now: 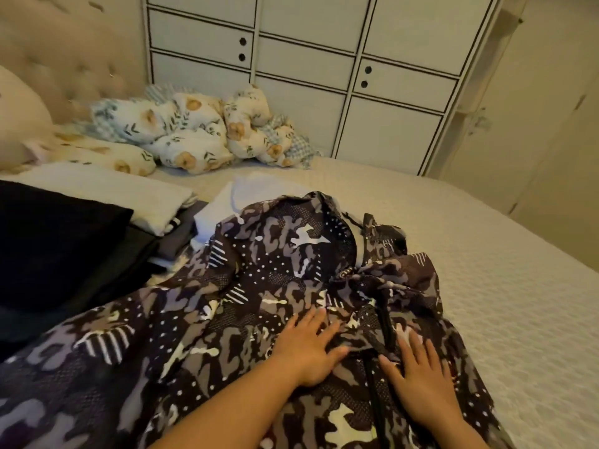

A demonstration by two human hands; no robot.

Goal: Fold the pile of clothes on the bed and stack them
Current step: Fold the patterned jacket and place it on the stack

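Dark camouflage fabric, blotched in grey, black and cream with patches of white dots and stripes, covers the near part of the bed (486, 241): a hooded jacket (259, 286) spread front-up, its hood bunched at the far end and a black zip running down between the person's two hands. The left hand (308, 346) lies flat on the cloth just left of the zip, fingers straight and slightly spread, holding nothing. The right hand (418, 380) lies flat just right of the zip in the same way, palm down, fingers extended, gripping nothing. Both forearms come in from the lower edge.

Partly under the hood, on its far left side, sits a white folded garment (227, 205). Left of that is a stack of folded clothes (107, 196), pale on top with grey layers showing at its near edge. A black cushion or folded dark item (52, 238) sits at the left edge, touching the jacket's sleeve area; I cannot tell which it is.

Farther back, against the tufted beige headboard (64, 50), a floral quilt (181, 128) lies crumpled in a heap. Behind the bed stands a white wardrobe (324, 66) with dark-edged panels and small round holes
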